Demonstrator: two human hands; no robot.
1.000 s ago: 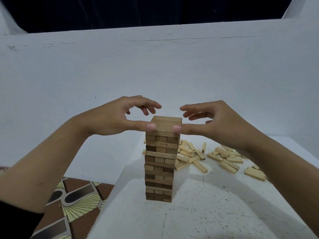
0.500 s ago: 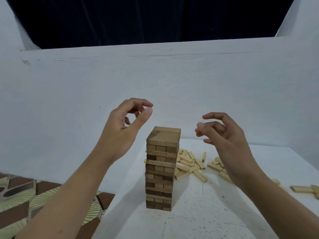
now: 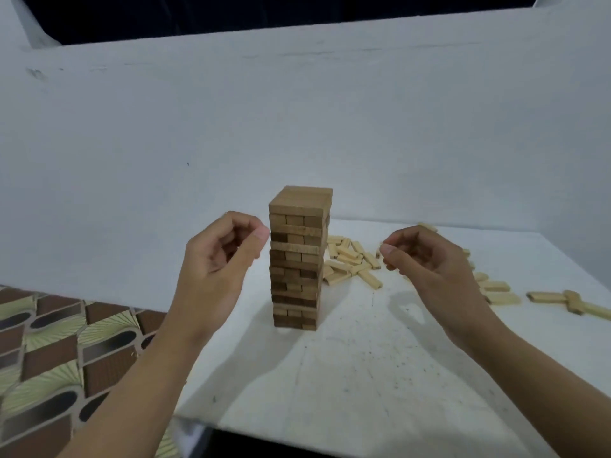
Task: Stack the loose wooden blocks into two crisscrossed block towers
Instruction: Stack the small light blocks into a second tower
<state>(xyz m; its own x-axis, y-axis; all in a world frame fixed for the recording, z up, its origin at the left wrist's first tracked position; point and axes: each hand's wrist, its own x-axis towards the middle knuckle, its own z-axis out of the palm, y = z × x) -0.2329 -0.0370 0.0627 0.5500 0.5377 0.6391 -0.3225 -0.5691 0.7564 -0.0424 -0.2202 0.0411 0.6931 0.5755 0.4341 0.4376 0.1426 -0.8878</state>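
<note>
On my feed I count two hands, both empty. My left hand (image 3: 224, 256) has its fingers curled into the palm, the thumb tip just beside the tower's left edge; I cannot tell whether it touches. My right hand (image 3: 426, 259) is curled the same way, well apart from the tower on the other side. Between them stands one block tower (image 3: 299, 259): square-sided, upright, layers of three smooth wooden bars laid crosswise, some pale, some dark brown. Behind it lies a heap of loose blocks (image 3: 350, 262), pale and flat, overlapping too much to count, with more scattered rightward. All sit on a white speckled table (image 3: 363, 375).
</note>
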